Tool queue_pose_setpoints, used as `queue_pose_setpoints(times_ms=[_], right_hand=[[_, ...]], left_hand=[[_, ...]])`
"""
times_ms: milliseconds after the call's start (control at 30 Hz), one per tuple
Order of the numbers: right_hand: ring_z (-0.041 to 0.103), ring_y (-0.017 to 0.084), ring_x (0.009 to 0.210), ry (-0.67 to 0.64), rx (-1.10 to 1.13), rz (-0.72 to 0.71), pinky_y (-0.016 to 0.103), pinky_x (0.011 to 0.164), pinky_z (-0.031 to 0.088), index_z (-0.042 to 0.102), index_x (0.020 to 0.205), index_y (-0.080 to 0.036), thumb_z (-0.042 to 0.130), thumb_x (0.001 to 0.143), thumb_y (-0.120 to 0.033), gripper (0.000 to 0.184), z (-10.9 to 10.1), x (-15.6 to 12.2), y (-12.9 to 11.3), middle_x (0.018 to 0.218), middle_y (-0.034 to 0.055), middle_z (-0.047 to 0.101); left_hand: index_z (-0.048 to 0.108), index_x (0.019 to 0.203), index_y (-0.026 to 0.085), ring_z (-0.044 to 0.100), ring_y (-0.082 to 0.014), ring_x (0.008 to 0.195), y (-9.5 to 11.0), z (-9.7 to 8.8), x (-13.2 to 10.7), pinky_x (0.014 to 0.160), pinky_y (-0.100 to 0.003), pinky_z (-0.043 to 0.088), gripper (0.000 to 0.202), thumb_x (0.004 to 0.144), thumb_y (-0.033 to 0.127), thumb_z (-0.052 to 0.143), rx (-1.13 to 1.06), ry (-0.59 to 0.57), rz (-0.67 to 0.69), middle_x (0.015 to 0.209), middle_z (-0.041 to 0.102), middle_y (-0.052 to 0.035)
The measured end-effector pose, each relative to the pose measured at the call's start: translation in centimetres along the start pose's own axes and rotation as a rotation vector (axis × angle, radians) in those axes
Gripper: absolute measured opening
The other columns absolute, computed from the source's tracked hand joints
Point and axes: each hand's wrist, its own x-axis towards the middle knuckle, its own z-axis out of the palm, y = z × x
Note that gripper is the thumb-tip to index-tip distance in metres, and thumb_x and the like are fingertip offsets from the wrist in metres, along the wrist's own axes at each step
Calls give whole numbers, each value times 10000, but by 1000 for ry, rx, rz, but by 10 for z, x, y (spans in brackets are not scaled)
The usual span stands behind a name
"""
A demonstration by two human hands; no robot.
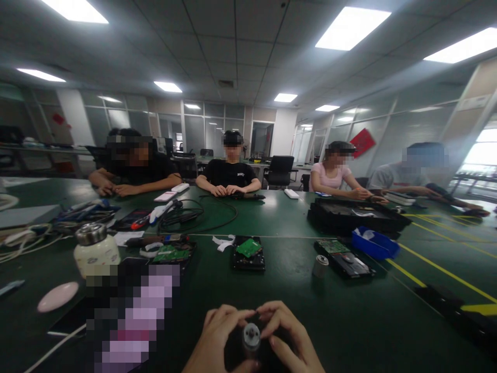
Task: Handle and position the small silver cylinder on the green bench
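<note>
A small silver cylindrical electric motor [251,338] is upright between my hands near the bottom of the view, with its round end and central shaft facing up. My left hand [219,339] curls around its left side, thumb low in front and index finger behind the top. From the right, my right hand [289,339] bends its fingers around the motor, fingertips at its side. Whether the motor's base rests on the table is hidden. A second similar motor [320,266] stands on the green table [287,298] farther right.
Hard drives with green boards lie ahead: one in the middle [248,261], one at right [351,263], one at left [174,253]. Around them are a blue tray [375,244], a black bin [357,215], a cream bottle [95,251] and cables [186,217]. Several people sit opposite.
</note>
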Motion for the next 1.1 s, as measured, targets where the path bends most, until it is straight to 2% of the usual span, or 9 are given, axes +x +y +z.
queue_pose_setpoints(times_ms=[67,200,400,500,600,767,933,1100], right_hand=[[594,248,1004,38,-26,10,381,898,469,635,832,-207,499,889,-530,355,1,0,-1,1017,97,617],[602,242,1006,57,-108,43,359,902,472,619,1034,-206,603,847,-404,272,5,2,-4,1032,93,648],[641,230,874,42,-199,18,370,834,482,641,950,-209,667,765,-234,189,12,15,-13,831,42,714],[649,231,853,54,-207,47,382,833,469,644,944,-215,672,772,-249,178,5,23,-25,799,31,725],[655,234,874,95,-210,96,398,876,452,639,978,-217,672,794,-312,211,-13,22,-32,839,37,730],[629,265,987,-30,-322,231,430,921,447,679,982,-222,711,773,-343,243,-38,-6,-12,928,61,730],[626,265,997,-124,-339,256,412,888,491,710,910,-216,700,767,-306,169,-41,-24,11,989,76,720],[628,259,998,-59,-339,241,406,916,471,708,953,-230,708,773,-309,197,-35,-12,1,907,48,737]], left_hand=[[662,1082,272,545,-269,1006,4,-3,1,892,-412,411,470,621,256,752,17,-27,13,1041,665,-48],[682,1043,264,541,-264,998,9,-6,1,869,-399,403,381,667,291,734,17,-60,46,999,689,-45],[698,962,226,536,-252,965,3,-2,2,845,-380,405,311,661,288,749,20,-56,50,973,678,-50],[695,989,234,537,-257,966,0,-1,2,849,-389,407,346,652,282,757,23,-60,51,958,675,-49],[679,1062,267,534,-269,984,1,-2,2,863,-410,404,417,655,313,762,4,-70,62,958,678,-47],[670,1095,285,535,-269,986,5,-4,0,875,-427,406,437,666,316,754,-34,-70,49,982,682,-51],[684,1062,275,537,-264,980,7,-3,0,874,-420,412,422,647,260,755,-50,-41,30,966,683,-45],[679,1064,281,537,-262,972,3,-1,0,867,-418,413,421,650,262,755,-46,-47,49,967,687,-40]])
